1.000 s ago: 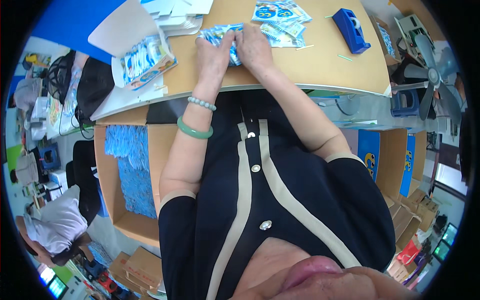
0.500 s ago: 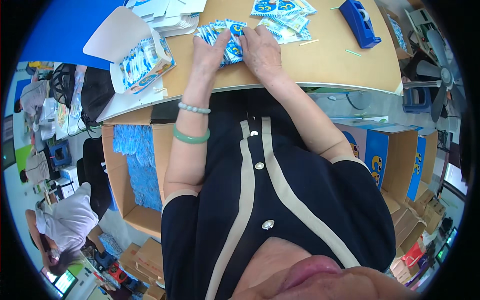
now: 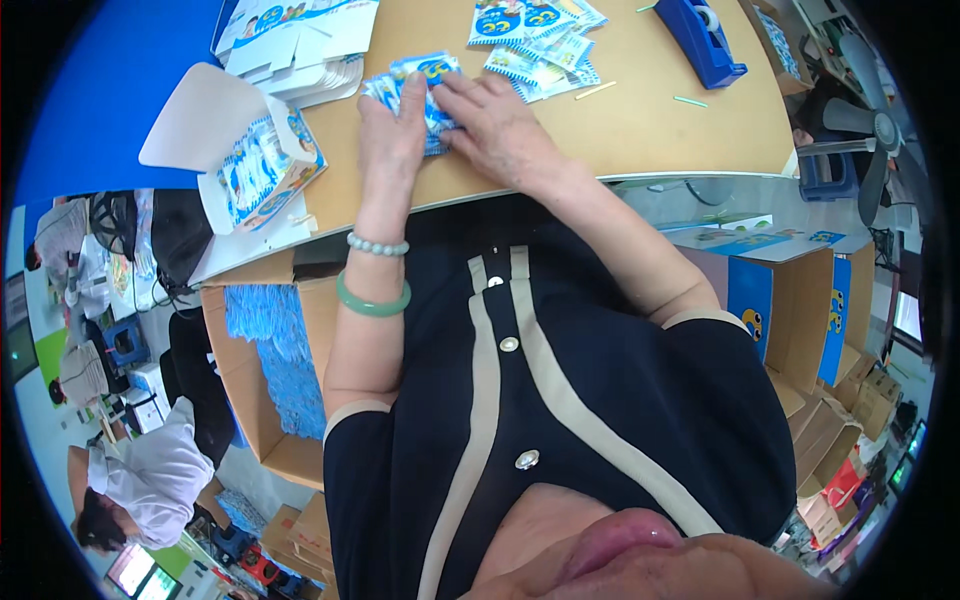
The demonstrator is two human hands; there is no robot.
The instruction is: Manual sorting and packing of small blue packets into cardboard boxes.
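Between my two hands is a bunch of small blue-and-white sachets [image 3: 434, 68] over the tan table. My left hand [image 3: 394, 130] grips the left side of the bunch, its thumb across the front. From the right, the bent fingers of my right hand [image 3: 492, 125] press on the same sachets. To the left stands an open white box [image 3: 270, 185] with its lid up, packed with upright sachets of the same kind. Beyond my right hand lies a loose pile of sachets [image 3: 545, 45].
Flat white cartons [image 3: 300, 65] are stacked at the back left. A blue tape dispenser [image 3: 705, 45] stands at the far right, near thin sticks [image 3: 690, 101]. Below the table edge, a cardboard box [image 3: 290, 440] holds blue packets. A fan [image 3: 880, 130] is at the right.
The view has shifted, so the table and its things sit farther left. My right hand has turned, its fingers now lying more across the front of the bunched sachets.
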